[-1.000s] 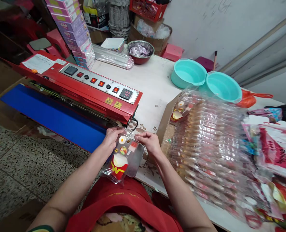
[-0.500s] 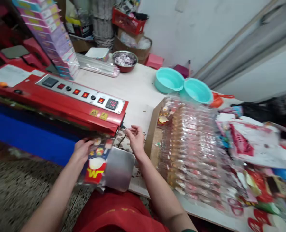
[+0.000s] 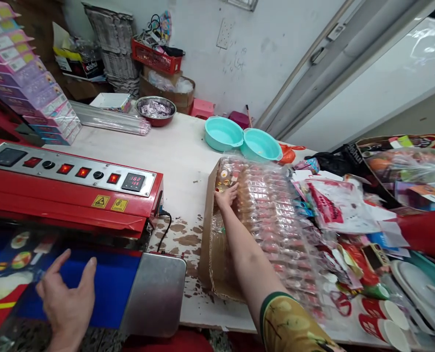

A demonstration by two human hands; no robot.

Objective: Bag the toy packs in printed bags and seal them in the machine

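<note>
My left hand (image 3: pixel 68 298) hovers over the blue conveyor belt (image 3: pixel 110 278), thumb and fingers spread with nothing in them. Just left of it, a printed clear packet (image 3: pixel 8 288) with a red, yellow and white design lies under the front of the red sealing machine (image 3: pixel 74 205). My right hand (image 3: pixel 227 197) reaches into the far left end of a cardboard box (image 3: pixel 208 239), fingers apart, at a printed packet (image 3: pixel 225 176). Rows of filled clear packets (image 3: pixel 268 210) stand packed in that box. Whether the right fingertips touch the packet is unclear.
A metal plate (image 3: pixel 158 293) sits at the belt's right end. Two turquoise basins (image 3: pixel 222 133) stand behind the box. Loose bags (image 3: pixel 342 205) and paper cups (image 3: pixel 378 330) crowd the right side. Stacked boxes (image 3: pixel 37 83) and a metal bowl (image 3: pixel 155 108) are at the back left.
My left hand has let go of the packet, which now lies further left on the belt. My right hand has moved from the machine's end to the box. The view has turned right.
</note>
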